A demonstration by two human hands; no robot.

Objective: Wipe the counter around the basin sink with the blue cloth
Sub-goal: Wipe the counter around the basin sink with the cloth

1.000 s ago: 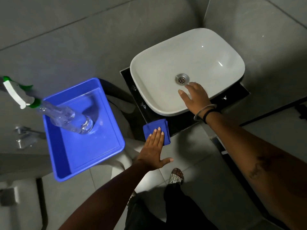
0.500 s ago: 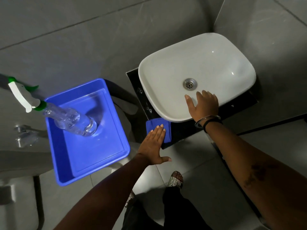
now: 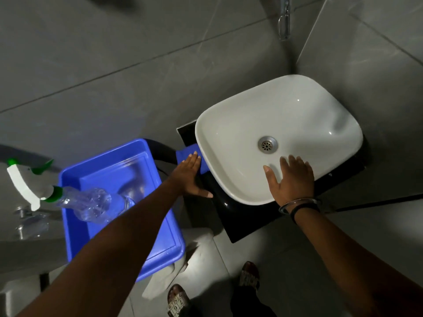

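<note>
A white basin sink [image 3: 297,115] sits on a black counter [image 3: 242,220] in the corner of grey tiled walls. The folded blue cloth [image 3: 186,152] lies on the counter's left strip, tucked against the basin's left side. My left hand [image 3: 190,177] presses flat on the cloth with its fingers straight and covers most of it. My right hand [image 3: 290,179] rests flat and spread on the basin's near inner wall, with bracelets on the wrist.
A blue plastic tub [image 3: 123,202] stands left of the counter with a clear spray bottle [image 3: 75,197] with a green-white trigger leaning in it. A chrome tap [image 3: 283,17] hangs on the wall above. My sandalled feet [image 3: 178,300] are on the grey floor below.
My left hand slid the blue cloth from the counter's front left corner back along the basin's left side. My right hand stayed on the basin's near side. The camera moved.
</note>
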